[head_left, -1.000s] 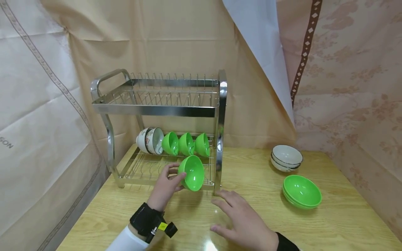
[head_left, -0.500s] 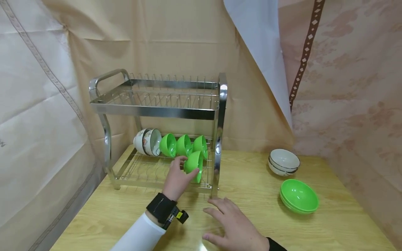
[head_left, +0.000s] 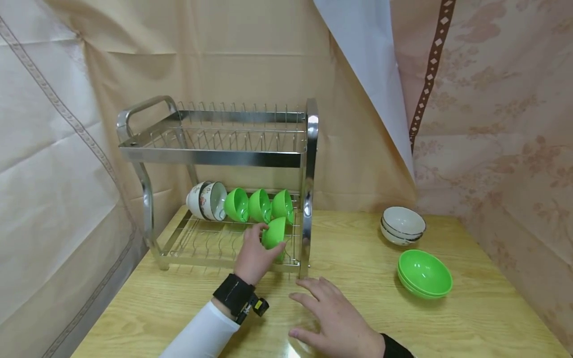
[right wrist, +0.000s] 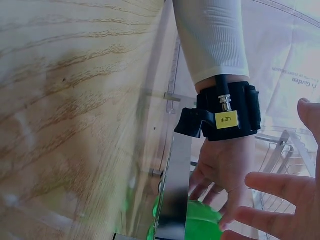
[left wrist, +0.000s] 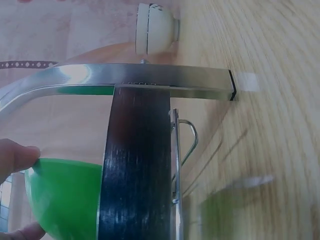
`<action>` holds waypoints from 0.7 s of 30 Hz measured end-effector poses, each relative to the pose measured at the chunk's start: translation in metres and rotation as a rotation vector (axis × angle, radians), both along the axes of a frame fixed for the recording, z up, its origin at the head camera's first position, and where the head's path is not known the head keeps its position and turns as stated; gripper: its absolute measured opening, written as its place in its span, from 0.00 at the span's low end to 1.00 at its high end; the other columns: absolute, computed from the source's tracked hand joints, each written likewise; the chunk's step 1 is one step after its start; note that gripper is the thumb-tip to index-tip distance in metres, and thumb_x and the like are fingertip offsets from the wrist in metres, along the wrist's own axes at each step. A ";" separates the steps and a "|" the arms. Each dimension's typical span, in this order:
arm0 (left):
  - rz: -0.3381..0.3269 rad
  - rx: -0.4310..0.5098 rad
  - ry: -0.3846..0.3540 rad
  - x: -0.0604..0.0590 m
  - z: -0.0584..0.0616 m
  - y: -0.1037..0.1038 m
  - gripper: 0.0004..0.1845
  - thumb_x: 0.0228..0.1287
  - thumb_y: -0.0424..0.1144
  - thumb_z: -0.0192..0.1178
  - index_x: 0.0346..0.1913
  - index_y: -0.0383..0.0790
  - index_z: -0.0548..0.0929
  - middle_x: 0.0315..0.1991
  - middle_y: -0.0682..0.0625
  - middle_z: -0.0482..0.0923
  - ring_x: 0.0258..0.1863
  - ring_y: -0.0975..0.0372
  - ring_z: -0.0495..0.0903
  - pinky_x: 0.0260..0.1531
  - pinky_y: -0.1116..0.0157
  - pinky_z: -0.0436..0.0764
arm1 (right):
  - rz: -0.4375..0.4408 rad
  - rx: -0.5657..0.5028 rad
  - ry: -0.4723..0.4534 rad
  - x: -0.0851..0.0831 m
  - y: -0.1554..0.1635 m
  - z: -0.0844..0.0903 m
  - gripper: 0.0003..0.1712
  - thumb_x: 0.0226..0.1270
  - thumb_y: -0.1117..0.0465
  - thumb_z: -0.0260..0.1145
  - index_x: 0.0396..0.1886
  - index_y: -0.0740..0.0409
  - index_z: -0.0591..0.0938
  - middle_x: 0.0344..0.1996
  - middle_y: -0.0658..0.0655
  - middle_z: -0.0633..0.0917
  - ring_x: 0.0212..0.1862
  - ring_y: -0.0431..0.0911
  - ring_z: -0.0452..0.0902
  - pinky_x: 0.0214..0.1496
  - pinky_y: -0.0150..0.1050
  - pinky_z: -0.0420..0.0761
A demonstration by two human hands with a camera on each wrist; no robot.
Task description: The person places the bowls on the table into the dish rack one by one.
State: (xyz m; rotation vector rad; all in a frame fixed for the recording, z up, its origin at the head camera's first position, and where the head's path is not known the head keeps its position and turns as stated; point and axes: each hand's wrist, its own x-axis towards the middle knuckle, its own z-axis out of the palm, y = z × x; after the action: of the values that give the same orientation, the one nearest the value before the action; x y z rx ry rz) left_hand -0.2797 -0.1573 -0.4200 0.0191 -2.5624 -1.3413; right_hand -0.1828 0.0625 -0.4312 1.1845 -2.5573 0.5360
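"Item one?"

"Green bowl point(head_left: 274, 233): gripped between thumb and fingers of the left hand point(head_left: 255, 256), tipped on its side at the front of the lower tier of the dish rack point(head_left: 215, 158). Whether it bears on the wires, cannot tell."

"Handling?"

"By judgement: light, stiff, probably plastic; glossy, so slippery if wet; unlikely to break. Best held by the outer wall, thumb and fingers opposed."

"Right hand point(head_left: 333, 318)?"

"To the right of the left hand and nearer the wearer, over the table point(head_left: 358, 258); fingers apart, holding nothing."

"Remaining stock?"

"Three green bowls point(head_left: 259, 205), just beyond the left hand; two flowered white bowls point(head_left: 212, 201), farther left of them. Beyond the right hand and to its right, nested green bowls point(head_left: 425, 273); behind those, stacked white bowls point(head_left: 403, 226)."

"Markings?"

"Yellow label point(right wrist: 227, 119), on the left hand's wrist strap: 'LEF' legible, remainder blurred. Cloth point(right wrist: 295, 60), beyond that wrist: 'Garden', inverted, beginning unclear. Rack leg point(left wrist: 200, 82), beyond the left hand's fingers: small lettering, illegible. Green bowl: no brand visible."
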 end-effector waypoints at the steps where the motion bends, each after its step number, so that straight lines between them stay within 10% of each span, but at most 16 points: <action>1: -0.002 0.013 -0.006 0.000 -0.001 0.000 0.40 0.54 0.58 0.71 0.65 0.41 0.69 0.52 0.43 0.68 0.43 0.53 0.75 0.38 0.57 0.81 | 0.001 0.002 -0.005 0.000 0.000 0.000 0.31 0.65 0.35 0.64 0.62 0.45 0.78 0.67 0.51 0.73 0.68 0.46 0.68 0.70 0.54 0.67; 21: -0.030 -0.138 -0.029 -0.005 -0.012 -0.007 0.38 0.59 0.58 0.68 0.68 0.44 0.69 0.55 0.42 0.78 0.46 0.51 0.80 0.34 0.58 0.81 | 0.000 0.005 -0.038 0.003 0.001 0.003 0.28 0.73 0.35 0.53 0.61 0.46 0.79 0.67 0.49 0.73 0.68 0.45 0.67 0.70 0.54 0.66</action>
State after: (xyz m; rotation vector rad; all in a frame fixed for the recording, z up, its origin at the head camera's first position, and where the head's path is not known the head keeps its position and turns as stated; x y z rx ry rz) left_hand -0.2849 -0.1642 -0.4317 -0.0250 -2.6834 -1.1797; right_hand -0.1796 0.0638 -0.4286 1.1871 -2.5918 0.5576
